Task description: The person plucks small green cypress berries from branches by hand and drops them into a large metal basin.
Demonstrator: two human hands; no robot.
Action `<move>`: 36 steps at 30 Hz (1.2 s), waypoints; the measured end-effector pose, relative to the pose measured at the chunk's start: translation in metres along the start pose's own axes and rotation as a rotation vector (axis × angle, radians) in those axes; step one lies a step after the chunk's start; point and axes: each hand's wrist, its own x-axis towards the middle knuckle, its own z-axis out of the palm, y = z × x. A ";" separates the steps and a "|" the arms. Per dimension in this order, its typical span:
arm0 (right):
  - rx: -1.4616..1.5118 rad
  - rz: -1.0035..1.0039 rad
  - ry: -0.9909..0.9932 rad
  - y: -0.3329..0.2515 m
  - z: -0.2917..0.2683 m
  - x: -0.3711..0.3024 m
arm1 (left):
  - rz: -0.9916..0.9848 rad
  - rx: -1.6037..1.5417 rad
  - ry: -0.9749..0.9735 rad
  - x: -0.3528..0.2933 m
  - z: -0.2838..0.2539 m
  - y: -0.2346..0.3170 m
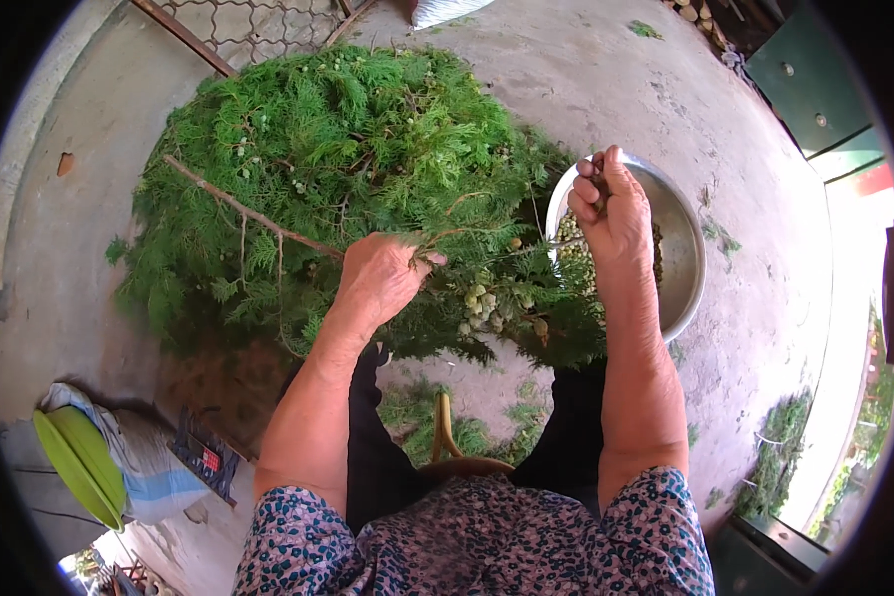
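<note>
The step in hand looks to be stripping the small green cones from arborvitae branches (318,139) and collecting them in a metal bowl (687,253). The left hand (372,280) is at the front of the heap, its fingers closed in a pinch on a thin leafy sprig (454,233). A bare woody stem (253,214) runs up to that hand's edge; I cannot tell whether it belongs to the same piece. The right hand (621,214) is raised over the bowl's left part, fingers half curled with the thumb close to them; whether anything sits between them I cannot tell.

By my judgement, the next move calls for keeping the sprig steady while the right fingers let any cones go over the bowl, then return to the cone cluster (481,306) just right of the left hand.

Counted: two hands, one heap of branches on the concrete floor (755,338), one bowl beside its right edge, foliage overlapping the rim. The loose cones (574,256) inside are too many to count. At lower left are one lime-green basin (70,472) and one sack (154,477).
</note>
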 end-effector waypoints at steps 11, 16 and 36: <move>-1.076 0.060 -0.276 0.016 0.015 -0.018 | -0.047 -0.053 -0.010 0.003 0.015 -0.032; -1.199 -0.133 -0.456 0.032 0.006 -0.010 | 0.061 -0.267 0.066 -0.002 0.017 -0.036; -1.141 0.033 -0.713 0.036 0.004 -0.004 | -0.099 0.020 -0.043 0.004 -0.012 -0.015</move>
